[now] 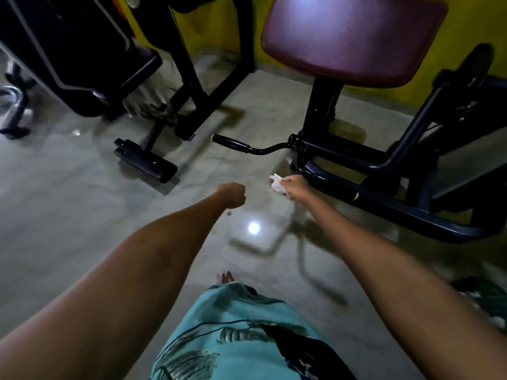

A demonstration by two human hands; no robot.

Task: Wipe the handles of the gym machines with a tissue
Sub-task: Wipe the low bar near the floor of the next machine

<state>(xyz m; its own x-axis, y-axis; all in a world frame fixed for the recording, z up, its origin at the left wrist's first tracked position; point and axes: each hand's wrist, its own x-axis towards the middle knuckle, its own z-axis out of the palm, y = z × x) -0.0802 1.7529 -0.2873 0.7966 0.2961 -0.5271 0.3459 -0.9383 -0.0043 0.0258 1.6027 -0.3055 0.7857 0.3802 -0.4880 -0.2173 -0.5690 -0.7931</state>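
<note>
My right hand (295, 185) grips a crumpled white tissue (277, 182) just left of the machine's low black frame tube (384, 207). A black handle (233, 142) with a rubber grip sticks out to the left from that machine, above and to the left of the tissue, apart from both hands. My left hand (231, 194) hangs in a fist over the floor below the handle and holds nothing that I can see.
A maroon padded seat (354, 37) stands above the handle on a black post. Another black machine with a foot bar (145, 160) is at the upper left. The floor (68, 215) is glossy tile. The wall behind is yellow. My teal shorts fill the bottom centre.
</note>
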